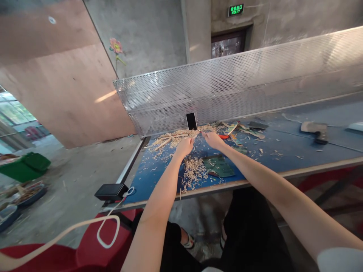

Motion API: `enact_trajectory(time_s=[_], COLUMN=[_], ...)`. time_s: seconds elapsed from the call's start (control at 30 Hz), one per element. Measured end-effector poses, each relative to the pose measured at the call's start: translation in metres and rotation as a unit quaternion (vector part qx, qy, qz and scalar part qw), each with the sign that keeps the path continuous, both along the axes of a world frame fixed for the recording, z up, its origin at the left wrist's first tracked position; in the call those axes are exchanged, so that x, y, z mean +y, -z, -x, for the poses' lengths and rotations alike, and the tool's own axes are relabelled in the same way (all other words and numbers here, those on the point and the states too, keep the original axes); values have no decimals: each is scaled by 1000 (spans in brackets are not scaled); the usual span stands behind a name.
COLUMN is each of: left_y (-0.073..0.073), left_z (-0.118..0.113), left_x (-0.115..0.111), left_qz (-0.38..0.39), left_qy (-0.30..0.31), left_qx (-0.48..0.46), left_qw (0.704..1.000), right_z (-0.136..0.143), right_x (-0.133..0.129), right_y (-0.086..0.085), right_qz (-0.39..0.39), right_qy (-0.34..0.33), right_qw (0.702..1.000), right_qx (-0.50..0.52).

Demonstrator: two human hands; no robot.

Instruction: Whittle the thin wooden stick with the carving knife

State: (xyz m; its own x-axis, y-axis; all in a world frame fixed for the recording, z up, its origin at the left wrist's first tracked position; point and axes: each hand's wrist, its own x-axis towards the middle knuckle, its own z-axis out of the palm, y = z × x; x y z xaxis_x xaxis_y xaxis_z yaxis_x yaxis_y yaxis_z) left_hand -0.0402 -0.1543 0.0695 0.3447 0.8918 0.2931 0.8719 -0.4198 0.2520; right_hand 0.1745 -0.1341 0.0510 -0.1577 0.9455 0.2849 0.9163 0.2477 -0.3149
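My left hand (185, 146) is closed above the wood shavings (195, 172) on the blue tabletop; whatever it holds is hidden by the fingers. Close to its right, my right hand (212, 140) is closed too, with a small thin tip showing at its left side, too small to name. A red handle (223, 136) shows just right of that hand; I cannot tell whether the two are joined. A black-screened phone (191, 121) leans upright against the panel behind my hands. Below my right hand lies a dark green cloth or sheet (219, 166), strewn with shavings.
A perforated metal panel (210, 81) runs along the table's back. Scraps of coloured material (249, 130) lie right of my hands, and a cleaver (314, 130) farther right. A black box (111, 192) with a white cable (115, 228) sits at the left corner.
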Motion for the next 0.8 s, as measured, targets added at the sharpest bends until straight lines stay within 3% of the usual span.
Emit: enact_trajectory(time_s=[0.27, 0.53, 0.8], left_y=[-2, 2, 4], left_z=[2, 4, 8], left_x=[0, 8, 11], left_qz=[-5, 1, 38], left_qy=[-1, 18, 42], left_qx=[-13, -31, -49], left_qw=[1000, 999, 997], right_z=[22, 23, 14], right_x=[-16, -21, -4], right_y=[6, 3, 9], right_qz=[10, 16, 3], right_qy=[-51, -33, -29], right_qw=[998, 997, 997], right_qx=[-33, -68, -65])
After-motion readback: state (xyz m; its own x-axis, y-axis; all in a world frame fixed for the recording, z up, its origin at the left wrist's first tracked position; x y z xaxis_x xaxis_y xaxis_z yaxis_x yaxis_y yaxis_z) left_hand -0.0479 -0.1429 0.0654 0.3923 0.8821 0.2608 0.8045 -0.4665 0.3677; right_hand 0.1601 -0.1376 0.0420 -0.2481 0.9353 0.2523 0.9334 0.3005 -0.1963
